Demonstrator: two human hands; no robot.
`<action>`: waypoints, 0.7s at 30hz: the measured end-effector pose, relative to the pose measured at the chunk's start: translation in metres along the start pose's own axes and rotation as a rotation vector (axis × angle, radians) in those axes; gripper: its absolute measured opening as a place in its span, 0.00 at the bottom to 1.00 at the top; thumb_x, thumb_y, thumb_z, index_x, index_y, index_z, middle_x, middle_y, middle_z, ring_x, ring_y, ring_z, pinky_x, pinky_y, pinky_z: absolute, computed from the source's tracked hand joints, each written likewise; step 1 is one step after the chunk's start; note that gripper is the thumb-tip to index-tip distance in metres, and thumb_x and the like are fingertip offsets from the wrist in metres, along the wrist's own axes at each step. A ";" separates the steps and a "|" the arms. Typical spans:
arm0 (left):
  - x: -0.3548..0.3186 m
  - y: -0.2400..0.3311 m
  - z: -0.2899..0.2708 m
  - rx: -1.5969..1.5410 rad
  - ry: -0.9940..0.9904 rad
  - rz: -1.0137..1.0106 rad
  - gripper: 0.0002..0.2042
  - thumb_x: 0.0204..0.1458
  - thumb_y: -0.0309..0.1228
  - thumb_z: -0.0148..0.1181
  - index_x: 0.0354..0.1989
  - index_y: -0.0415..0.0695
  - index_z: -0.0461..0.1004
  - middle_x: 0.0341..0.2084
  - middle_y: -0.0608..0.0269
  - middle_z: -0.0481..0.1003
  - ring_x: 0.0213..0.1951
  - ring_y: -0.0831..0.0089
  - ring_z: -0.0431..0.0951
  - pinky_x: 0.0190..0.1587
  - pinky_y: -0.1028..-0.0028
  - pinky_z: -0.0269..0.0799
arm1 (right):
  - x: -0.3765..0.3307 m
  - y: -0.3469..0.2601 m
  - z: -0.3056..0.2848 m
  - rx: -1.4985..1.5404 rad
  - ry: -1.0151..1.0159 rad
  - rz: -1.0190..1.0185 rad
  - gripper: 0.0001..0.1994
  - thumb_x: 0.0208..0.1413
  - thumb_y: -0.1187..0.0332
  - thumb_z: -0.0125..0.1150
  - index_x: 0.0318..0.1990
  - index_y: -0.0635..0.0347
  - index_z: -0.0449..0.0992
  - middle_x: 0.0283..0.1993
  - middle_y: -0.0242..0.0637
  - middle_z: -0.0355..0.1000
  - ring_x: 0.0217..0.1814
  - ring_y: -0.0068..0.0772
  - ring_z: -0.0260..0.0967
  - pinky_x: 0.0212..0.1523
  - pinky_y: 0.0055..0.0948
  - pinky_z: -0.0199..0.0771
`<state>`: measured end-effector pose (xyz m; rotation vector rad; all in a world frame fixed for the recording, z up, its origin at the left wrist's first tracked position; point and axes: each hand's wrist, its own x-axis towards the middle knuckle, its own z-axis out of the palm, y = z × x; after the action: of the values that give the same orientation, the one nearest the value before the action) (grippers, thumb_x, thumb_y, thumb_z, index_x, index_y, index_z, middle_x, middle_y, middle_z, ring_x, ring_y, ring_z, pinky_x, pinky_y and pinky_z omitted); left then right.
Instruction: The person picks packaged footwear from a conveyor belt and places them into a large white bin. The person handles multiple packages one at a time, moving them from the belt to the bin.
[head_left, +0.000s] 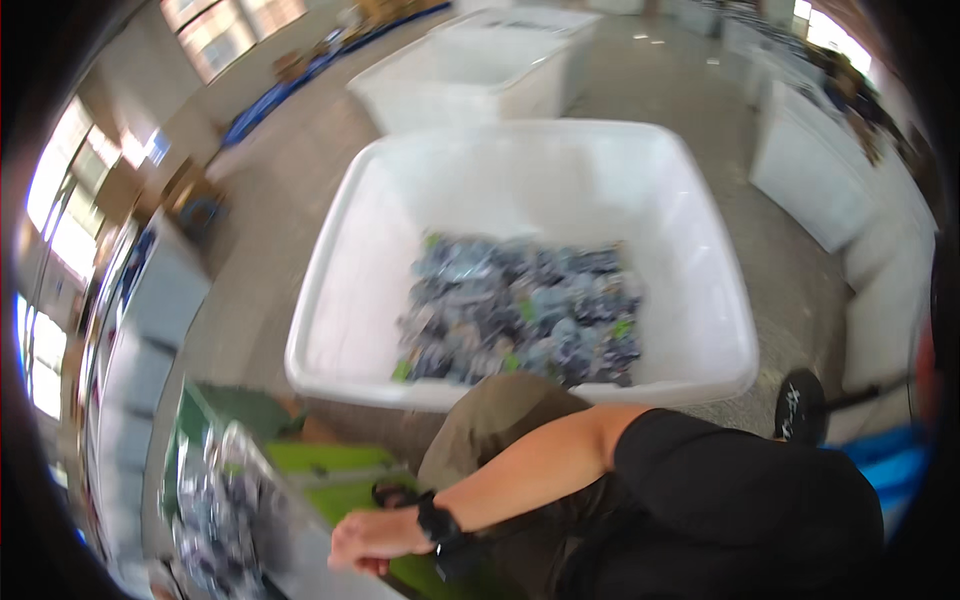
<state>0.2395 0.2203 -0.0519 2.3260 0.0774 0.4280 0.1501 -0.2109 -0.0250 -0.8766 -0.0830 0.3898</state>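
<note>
My right arm, in a black sleeve with a dark watch (437, 522) on the wrist, reaches across to the lower left. My right hand (375, 538) has its fingers curled at the edge of a large clear plastic bag (310, 530); motion smears the fingertips. Many small dark packets (215, 520) fill the bag's left part. No part of my left hand shows. In front of my knees stands a big white plastic bin (520, 175), its bottom covered with clear-wrapped dark packets (520, 310) bearing bits of green.
A green container (235, 405) stands behind the bag, beside a bright green surface (330, 460). Another white bin (470, 75) is beyond the first. White bins (810, 175) line the right side, and white units (150, 330) the left. A dark shoe (800, 408) is at right.
</note>
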 end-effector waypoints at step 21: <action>-0.106 0.043 -0.039 -0.522 0.008 -0.478 0.42 0.60 0.32 0.66 0.79 0.50 0.45 0.65 0.46 0.64 0.54 0.58 0.76 0.49 0.65 0.78 | -0.017 -0.023 -0.006 -0.062 -0.002 0.125 0.11 0.65 0.58 0.65 0.37 0.56 0.79 0.32 0.26 0.75 0.33 0.18 0.73 0.37 0.21 0.72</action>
<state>0.1237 0.1968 -0.0262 1.7188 0.4587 0.1833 0.1424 -0.2345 -0.0099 -0.9454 -0.0422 0.5068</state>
